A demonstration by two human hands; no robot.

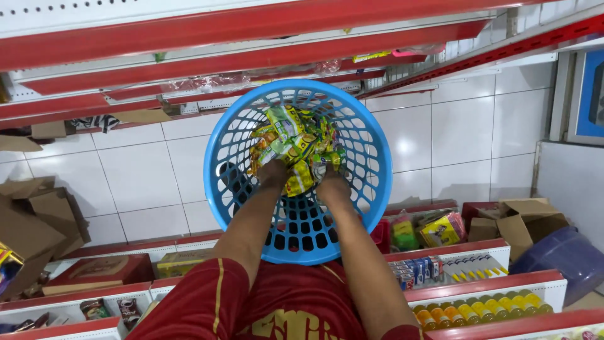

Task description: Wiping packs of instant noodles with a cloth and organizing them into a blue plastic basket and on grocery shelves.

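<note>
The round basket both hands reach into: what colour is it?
The basket is bright blue, seen in the head view.

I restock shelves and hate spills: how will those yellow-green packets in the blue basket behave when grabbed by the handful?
The packets look crinkly and glossy, so probably floppy and slippery. Both the left hand and right hand grip the bunch, suggesting it is light. The basket should catch strays.

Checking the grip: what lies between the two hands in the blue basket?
In the head view, a bunch of green and yellow packets lies between the left hand and right hand, inside the blue basket.
</note>
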